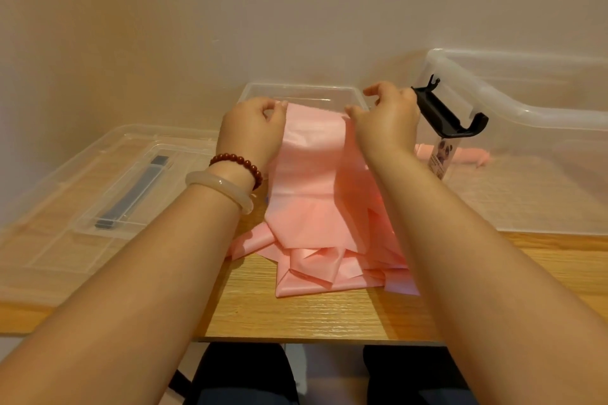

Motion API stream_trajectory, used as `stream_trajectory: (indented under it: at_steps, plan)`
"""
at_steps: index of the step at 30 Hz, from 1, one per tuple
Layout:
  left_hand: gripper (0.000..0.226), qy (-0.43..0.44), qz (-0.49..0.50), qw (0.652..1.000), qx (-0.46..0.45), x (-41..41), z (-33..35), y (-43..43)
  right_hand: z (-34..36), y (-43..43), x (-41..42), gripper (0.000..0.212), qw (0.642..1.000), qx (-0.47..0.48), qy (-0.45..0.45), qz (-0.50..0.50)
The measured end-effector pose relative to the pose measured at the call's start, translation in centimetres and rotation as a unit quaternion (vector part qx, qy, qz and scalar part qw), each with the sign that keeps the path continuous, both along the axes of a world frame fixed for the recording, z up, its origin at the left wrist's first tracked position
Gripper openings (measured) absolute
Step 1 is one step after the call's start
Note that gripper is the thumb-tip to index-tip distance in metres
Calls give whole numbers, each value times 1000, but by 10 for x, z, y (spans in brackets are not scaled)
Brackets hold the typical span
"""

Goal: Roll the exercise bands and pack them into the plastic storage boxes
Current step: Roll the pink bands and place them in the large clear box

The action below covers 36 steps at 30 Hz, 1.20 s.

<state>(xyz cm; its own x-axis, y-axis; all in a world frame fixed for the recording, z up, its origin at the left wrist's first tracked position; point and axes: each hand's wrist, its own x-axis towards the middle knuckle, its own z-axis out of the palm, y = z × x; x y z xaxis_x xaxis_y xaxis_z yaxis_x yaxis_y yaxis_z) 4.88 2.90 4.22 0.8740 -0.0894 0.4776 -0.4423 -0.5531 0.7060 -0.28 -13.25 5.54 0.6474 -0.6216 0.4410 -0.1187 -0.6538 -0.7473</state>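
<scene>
Head camera: the left hand (253, 128) and right hand (385, 118) each pinch a far corner of a pink band (312, 194), fingers curled onto it. Below the grip the band trails crumpled across the table (296, 312), not yet rolled. Right of the grip, what looks like one rolled band (473, 156) lies in the big clear box (526, 108). I'd judge most of the work is left.

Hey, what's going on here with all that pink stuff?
A person is pinching the far end of a pink exercise band with the left hand and right hand; the rest lies crumpled on the wooden table, not yet rolled. One rolled band already lies in the large clear box on the right.
</scene>
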Motion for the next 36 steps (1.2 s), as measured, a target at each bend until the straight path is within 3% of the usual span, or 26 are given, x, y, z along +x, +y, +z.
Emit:
stream_trajectory:
  at_steps: [5,10,13,15,18,22,25,30,36]
  plan:
    - [27,-31,43,996,-71,-9,-21,9,-23,5,-13,37,999,28,-20,-7]
    - [28,128,20,989,-75,-15,-39,8,-42,12,-26,40,995,102,19,3]
    - [25,199,-42,976,-76,-18,-44,6,-46,12,-27,16,992,125,22,23]
    - [4,187,-68,975,-99,-20,-42,9,-44,12,-28,9,991,127,-20,40]
    - [18,157,-64,975,-147,-17,-30,11,-32,10,-26,13,989,118,-66,51]
    - [14,138,-30,975,-173,-4,-7,10,-14,8,-14,13,986,131,-94,34]
    - [11,133,-1,972,-193,4,-4,7,-7,8,-7,20,988,126,-81,24]
    - [29,151,6,965,-216,-5,-29,8,-22,9,-12,27,991,110,-72,1]
    - [23,233,-42,961,-141,-14,-51,12,-50,10,-31,31,994,105,-23,0]
